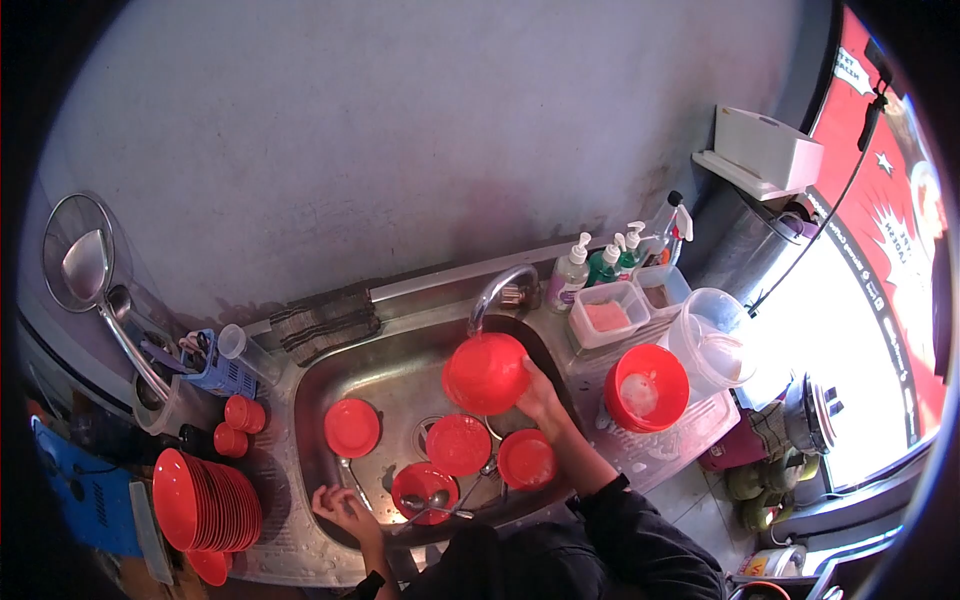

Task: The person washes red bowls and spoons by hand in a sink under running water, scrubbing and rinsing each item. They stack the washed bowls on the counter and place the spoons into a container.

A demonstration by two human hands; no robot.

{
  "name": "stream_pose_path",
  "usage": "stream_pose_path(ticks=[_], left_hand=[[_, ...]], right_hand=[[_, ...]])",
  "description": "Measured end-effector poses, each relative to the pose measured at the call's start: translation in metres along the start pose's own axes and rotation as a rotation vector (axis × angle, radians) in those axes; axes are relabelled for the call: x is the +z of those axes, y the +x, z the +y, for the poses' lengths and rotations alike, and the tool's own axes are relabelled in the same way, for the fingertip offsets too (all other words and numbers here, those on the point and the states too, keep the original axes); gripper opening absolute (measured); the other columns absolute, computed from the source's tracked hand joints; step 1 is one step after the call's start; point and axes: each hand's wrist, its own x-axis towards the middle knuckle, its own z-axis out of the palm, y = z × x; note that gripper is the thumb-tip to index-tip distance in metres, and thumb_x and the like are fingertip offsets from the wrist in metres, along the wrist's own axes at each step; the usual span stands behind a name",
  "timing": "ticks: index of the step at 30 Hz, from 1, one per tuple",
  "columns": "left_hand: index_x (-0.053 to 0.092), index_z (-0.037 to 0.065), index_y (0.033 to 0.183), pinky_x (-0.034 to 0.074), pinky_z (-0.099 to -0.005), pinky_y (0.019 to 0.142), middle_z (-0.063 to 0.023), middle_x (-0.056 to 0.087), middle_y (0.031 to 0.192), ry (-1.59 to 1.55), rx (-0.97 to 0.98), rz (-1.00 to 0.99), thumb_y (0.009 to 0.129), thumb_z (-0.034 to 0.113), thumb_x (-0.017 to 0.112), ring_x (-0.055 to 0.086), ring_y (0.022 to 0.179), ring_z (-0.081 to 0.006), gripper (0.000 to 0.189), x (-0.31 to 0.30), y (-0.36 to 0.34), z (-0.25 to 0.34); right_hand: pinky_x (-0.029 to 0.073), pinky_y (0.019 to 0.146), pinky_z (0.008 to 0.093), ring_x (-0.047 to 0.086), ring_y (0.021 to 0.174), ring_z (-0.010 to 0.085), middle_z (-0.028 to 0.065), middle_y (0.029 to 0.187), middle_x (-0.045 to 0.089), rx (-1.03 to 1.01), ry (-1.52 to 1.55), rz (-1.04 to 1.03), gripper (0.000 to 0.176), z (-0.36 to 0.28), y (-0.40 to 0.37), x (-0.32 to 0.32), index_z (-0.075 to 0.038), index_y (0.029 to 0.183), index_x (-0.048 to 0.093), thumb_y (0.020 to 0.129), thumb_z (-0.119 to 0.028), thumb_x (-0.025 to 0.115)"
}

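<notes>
Head view: hands well apart. Red bowl (pixel 486 374) gripped at its right side by right hand (pixel 541 392), held beneath tap (pixel 485 299) over sink (pixel 398 362). Left hand (pixel 346 512) seen loosely spread at sink's near left edge. Bowl stack (pixel 207 500) noted farther left.

The red bowl (pixel 486 374) is round and smooth, and its surface shines with light. The right hand (pixel 540 392) grips it at its right edge. It is lifted above the sink (pixel 395 378), just under the mouth of the curved tap (pixel 484 302). Which face it turns upward, I cannot tell with certainty.
</notes>
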Motion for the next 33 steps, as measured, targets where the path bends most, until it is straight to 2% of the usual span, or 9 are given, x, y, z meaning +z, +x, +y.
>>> stream_pose_path(ticks=[7, 9, 10, 12, 16, 18, 21, 28, 33], left_hand=[[0.046, 0.001, 0.068, 0.034, -0.0334, 0.076, -0.0118, 0.033, 0.099, -0.017, 0.000, -0.077, 0.064, -0.007, 0.041, 0.043, 0.081, -0.0214, 0.010, 0.002, -0.005, -0.008], [0.047, 0.001, 0.068, 0.035, -0.0328, 0.074, -0.0118, 0.033, 0.099, -0.024, 0.018, -0.092, 0.063, -0.008, 0.042, 0.044, 0.081, -0.0216, 0.012, 0.002, -0.005, -0.008], [0.047, 0.001, 0.067, 0.035, -0.0328, 0.074, -0.0120, 0.033, 0.099, -0.030, 0.018, -0.106, 0.063, -0.008, 0.042, 0.044, 0.081, -0.0217, 0.012, 0.003, -0.005, -0.009], [0.047, 0.001, 0.067, 0.035, -0.0328, 0.074, -0.0121, 0.034, 0.098, -0.035, 0.018, -0.118, 0.062, -0.009, 0.042, 0.044, 0.080, -0.0218, 0.012, 0.003, -0.006, -0.011], [0.048, 0.001, 0.066, 0.036, -0.0325, 0.073, -0.0123, 0.034, 0.097, -0.060, 0.010, -0.145, 0.062, -0.010, 0.041, 0.044, 0.080, -0.0219, 0.013, 0.005, -0.009, -0.014], [0.048, 0.001, 0.066, 0.036, -0.0323, 0.073, -0.0124, 0.034, 0.097, -0.066, 0.000, -0.159, 0.062, -0.010, 0.042, 0.044, 0.080, -0.0220, 0.013, 0.006, -0.010, -0.012], [0.048, 0.002, 0.066, 0.036, -0.0322, 0.073, -0.0124, 0.034, 0.097, -0.022, 0.026, -0.208, 0.063, -0.009, 0.042, 0.044, 0.080, -0.0217, 0.013, 0.004, -0.007, -0.009], [0.049, 0.002, 0.066, 0.036, -0.0317, 0.072, -0.0121, 0.035, 0.095, -0.067, -0.032, -0.184, 0.061, -0.011, 0.042, 0.044, 0.080, -0.0207, 0.016, 0.008, -0.010, -0.016], [0.050, 0.002, 0.064, 0.036, -0.0321, 0.072, -0.0115, 0.037, 0.095, -0.032, 0.001, -0.243, 0.060, -0.011, 0.044, 0.044, 0.081, -0.0206, 0.015, 0.011, -0.006, -0.006]], right_hand=[[0.043, 0.074, 0.0318, 0.054, 0.082, 0.0232, 0.0110, 0.094, 0.054, -0.271, -0.950, -0.099, 0.031, 0.017, 0.003, 0.026, -0.005, 0.105, 0.044, 0.075, -0.007, 0.048], [0.042, 0.072, 0.0317, 0.053, 0.085, 0.0216, 0.0137, 0.088, 0.055, -0.497, -1.944, -0.166, 0.028, 0.016, -0.001, 0.028, -0.010, 0.097, 0.053, 0.069, -0.005, 0.050], [0.042, 0.072, 0.0317, 0.053, 0.085, 0.0216, 0.0137, 0.088, 0.055, -0.496, -1.944, -0.166, 0.028, 0.017, -0.003, 0.031, -0.010, 0.097, 0.053, 0.069, -0.005, 0.050], [0.043, 0.064, 0.0328, 0.056, 0.064, 0.0227, 0.0128, 0.067, 0.056, -0.555, -2.389, -0.113, 0.023, 0.020, -0.004, 0.038, -0.013, 0.087, 0.058, 0.066, -0.009, 0.048], [0.041, 0.064, 0.0319, 0.055, 0.065, 0.0206, 0.0072, 0.067, 0.056, -0.712, -2.494, -0.148, 0.025, 0.022, 0.001, 0.031, -0.014, 0.088, 0.057, 0.065, -0.013, 0.047], [0.040, 0.067, 0.0307, 0.054, 0.067, 0.0201, 0.0058, 0.067, 0.055, -0.956, -2.384, -0.293, 0.024, 0.027, -0.005, 0.031, -0.014, 0.087, 0.057, 0.065, -0.013, 0.047], [0.041, 0.068, 0.0294, 0.053, 0.072, 0.0183, 0.0043, 0.073, 0.056, -0.897, -2.342, -0.482, 0.029, 0.019, -0.020, 0.028, -0.015, 0.086, 0.058, 0.059, -0.008, 0.048], [0.039, 0.072, 0.0308, 0.053, 0.074, 0.0191, 0.0046, 0.072, 0.056, -0.838, -2.423, -0.356, 0.028, 0.002, -0.009, 0.007, -0.013, 0.086, 0.058, 0.061, -0.010, 0.047], [0.039, 0.073, 0.0314, 0.053, 0.073, 0.0199, 0.0040, 0.069, 0.056, -0.818, -2.293, -0.545, 0.027, 0.018, -0.013, 0.012, -0.014, 0.083, 0.059, 0.060, -0.008, 0.047]])
